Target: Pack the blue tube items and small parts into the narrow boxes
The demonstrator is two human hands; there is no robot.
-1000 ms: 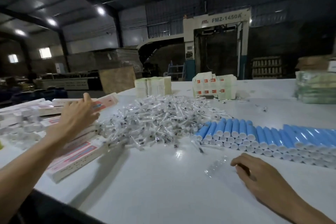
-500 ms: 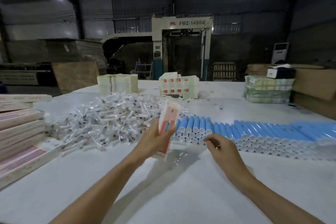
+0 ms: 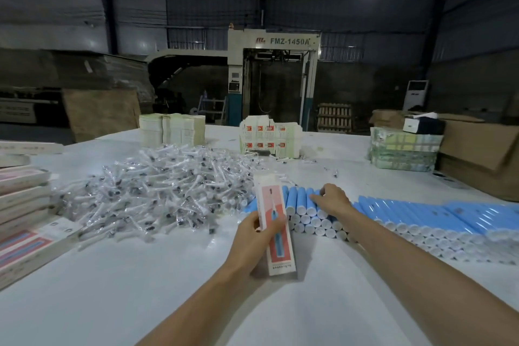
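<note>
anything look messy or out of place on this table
A few small parts lie scattered on the table beyond the main heap, toward the far right. The blue tubes sit in tidy rows; the box in the left hand looks undamaged.

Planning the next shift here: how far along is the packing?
Possibly done: a stack of boxes lies at the left, contents hidden. In hand: the left hand grips one narrow box; the right hand touches the blue tubes. Left: that long row of tubes and the heap of small parts lie unpacked.
</note>
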